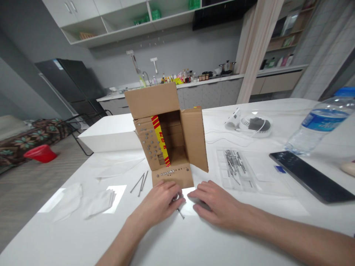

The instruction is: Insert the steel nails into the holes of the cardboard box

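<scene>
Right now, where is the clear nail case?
In the head view, the case lies right of centre, between the cardboard box and the dark phone.

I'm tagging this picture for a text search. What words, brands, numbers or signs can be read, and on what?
Nothing reads clearly:
Bottle: pale lettering on the blue label, too blurred.
Tape on the box: red characters on yellow, too blurred.
Barcode on the box: no legible digits.
Fridge sticker: too small to read.
</scene>
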`<control>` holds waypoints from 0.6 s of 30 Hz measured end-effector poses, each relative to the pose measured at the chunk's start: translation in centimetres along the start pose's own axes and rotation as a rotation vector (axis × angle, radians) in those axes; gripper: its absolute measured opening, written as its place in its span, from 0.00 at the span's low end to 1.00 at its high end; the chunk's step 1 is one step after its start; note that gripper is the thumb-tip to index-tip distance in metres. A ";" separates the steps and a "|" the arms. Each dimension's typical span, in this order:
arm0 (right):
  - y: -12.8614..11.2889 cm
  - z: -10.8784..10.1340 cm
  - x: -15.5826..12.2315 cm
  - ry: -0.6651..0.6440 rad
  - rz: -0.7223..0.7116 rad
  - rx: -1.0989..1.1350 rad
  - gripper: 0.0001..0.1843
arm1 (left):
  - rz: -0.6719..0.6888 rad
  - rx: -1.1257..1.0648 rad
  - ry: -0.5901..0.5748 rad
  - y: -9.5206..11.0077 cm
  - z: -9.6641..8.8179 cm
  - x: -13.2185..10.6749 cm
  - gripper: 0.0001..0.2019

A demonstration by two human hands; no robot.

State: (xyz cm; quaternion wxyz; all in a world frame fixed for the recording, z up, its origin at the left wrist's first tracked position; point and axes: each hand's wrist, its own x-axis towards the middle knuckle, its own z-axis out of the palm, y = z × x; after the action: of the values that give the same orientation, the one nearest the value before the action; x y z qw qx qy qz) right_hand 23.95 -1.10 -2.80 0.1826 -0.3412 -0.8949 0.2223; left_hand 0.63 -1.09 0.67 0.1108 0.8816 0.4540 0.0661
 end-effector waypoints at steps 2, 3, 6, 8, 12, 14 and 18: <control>0.0 0.0 0.0 -0.001 0.001 0.005 0.13 | -0.025 -0.053 0.005 0.0 -0.4 -0.2 0.09; 0.0 0.0 0.1 -0.003 0.000 0.005 0.13 | -0.054 -0.105 -0.015 0.0 -0.7 -0.3 0.10; -0.1 -0.1 0.2 -0.006 -0.005 -0.001 0.12 | -0.193 -0.247 -0.081 0.3 -1.5 -0.8 0.12; 0.0 -0.2 0.1 -0.002 -0.008 -0.005 0.11 | -0.196 -0.320 -0.131 0.5 -1.7 -1.0 0.05; 0.1 0.0 0.0 0.010 -0.016 0.000 0.12 | -0.129 -0.304 -0.197 0.9 -1.3 -0.9 0.13; 0.2 0.1 0.0 0.010 -0.018 0.002 0.12 | -0.088 -0.241 -0.159 1.0 -1.1 -0.8 0.15; 0.1 0.1 0.1 0.007 -0.013 -0.001 0.12 | -0.041 -0.147 -0.092 1.0 -0.9 -0.6 0.15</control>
State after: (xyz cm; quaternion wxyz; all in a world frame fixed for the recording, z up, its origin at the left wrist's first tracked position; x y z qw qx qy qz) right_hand 23.93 -0.98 -2.95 0.1870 -0.3362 -0.8966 0.2193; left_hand 0.87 -2.02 1.78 0.1974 0.8637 0.4604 0.0564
